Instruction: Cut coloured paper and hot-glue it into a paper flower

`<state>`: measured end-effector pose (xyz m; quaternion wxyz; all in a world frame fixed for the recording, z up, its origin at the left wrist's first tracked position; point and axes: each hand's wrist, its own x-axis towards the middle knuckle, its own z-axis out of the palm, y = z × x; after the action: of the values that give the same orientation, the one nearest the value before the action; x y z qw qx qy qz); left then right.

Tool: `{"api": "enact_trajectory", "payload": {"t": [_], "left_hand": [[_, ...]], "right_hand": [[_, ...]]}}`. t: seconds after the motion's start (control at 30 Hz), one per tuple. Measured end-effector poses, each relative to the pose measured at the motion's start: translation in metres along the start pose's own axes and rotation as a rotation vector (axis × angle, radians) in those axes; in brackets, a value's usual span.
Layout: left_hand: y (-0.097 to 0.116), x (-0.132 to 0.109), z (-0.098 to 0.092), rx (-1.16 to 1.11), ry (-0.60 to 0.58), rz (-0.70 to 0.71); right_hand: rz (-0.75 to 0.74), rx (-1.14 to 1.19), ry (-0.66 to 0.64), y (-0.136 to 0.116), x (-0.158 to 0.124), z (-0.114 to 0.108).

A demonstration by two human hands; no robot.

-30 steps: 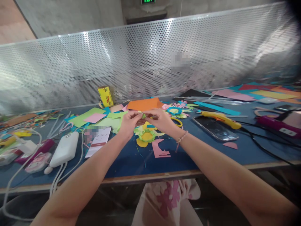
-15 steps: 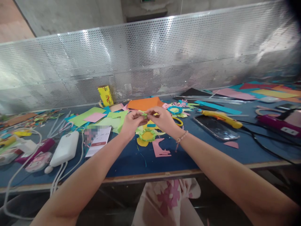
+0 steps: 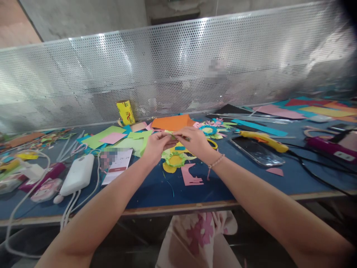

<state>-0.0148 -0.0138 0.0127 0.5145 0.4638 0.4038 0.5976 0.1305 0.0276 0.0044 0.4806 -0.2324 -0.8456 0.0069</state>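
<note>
My left hand [image 3: 155, 146] and my right hand [image 3: 195, 142] meet above the blue table [image 3: 150, 190], fingers pinched together on a small green paper strip [image 3: 170, 134]. Just below the hands lies a yellow and green paper flower [image 3: 174, 160]. A pink paper cut-out [image 3: 189, 175] lies in front of it. Yellow-handled scissors [image 3: 211, 143] poke out from behind my right hand. A bead bracelet sits on my right wrist.
A phone [image 3: 117, 166] and a white power bank [image 3: 78, 175] with cables lie to the left. A yellow glue gun [image 3: 263, 138], a second phone [image 3: 258, 150] and black cables lie to the right. Coloured paper sheets [image 3: 173, 122] and scraps cover the back, against a perforated metal screen [image 3: 178, 70].
The hands stay together over the flower, with the fingers working the green strip slightly. The view has shifted a little.
</note>
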Motion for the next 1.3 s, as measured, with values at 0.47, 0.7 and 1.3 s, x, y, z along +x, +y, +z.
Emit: {"api": "enact_trajectory", "payload": {"t": [0.47,0.7,1.3], "left_hand": [[-0.001,0.002,-0.005,-0.037,-0.07,-0.028],[-0.001,0.003,-0.005,-0.02,-0.059,0.006],[-0.003,-0.001,-0.001,0.032,-0.081,0.09]], "right_hand": [[-0.217,-0.08,-0.087,0.014,-0.002,-0.008],[0.005,0.065,-0.071,0.006,0.0,-0.006],[0.554,0.556,-0.041,-0.009,0.005,0.001]]}}
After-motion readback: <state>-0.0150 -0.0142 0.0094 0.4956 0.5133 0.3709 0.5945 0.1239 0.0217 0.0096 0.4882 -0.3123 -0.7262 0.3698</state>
